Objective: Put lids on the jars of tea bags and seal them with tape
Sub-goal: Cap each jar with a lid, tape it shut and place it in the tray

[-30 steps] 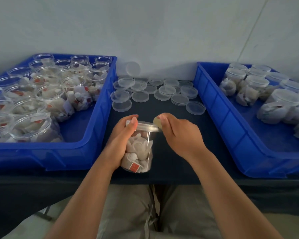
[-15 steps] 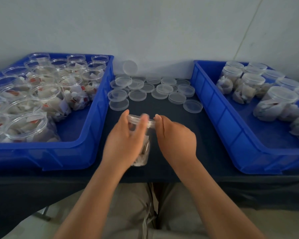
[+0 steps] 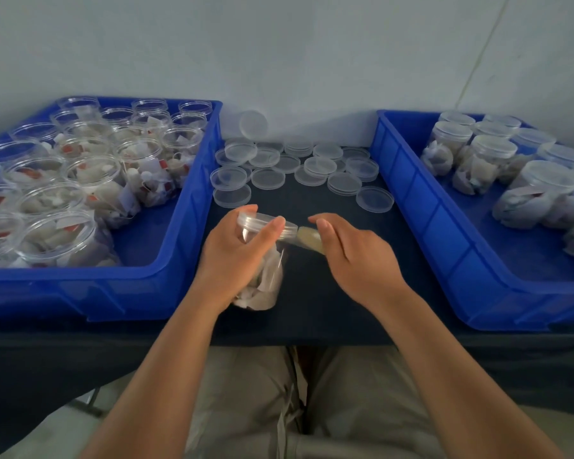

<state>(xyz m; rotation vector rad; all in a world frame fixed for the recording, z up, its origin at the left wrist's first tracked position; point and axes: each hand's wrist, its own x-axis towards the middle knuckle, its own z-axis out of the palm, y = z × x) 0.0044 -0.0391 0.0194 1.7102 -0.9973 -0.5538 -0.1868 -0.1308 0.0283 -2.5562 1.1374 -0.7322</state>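
Observation:
My left hand grips a clear jar of tea bags with its lid on, held tilted just above the dark table. My right hand holds a yellowish roll of tape right beside the lid's rim. A short strip seems to run from the roll to the lid, though blur hides the detail. Loose clear lids lie on the table behind my hands.
A blue bin on the left holds several open jars of tea bags. A second blue bin on the right holds several lidded jars. A wall stands close behind the table.
My left hand has turned the jar, its fingers now over the lid's near side. My right hand has drawn the tape roll a little away to the right of the lid.

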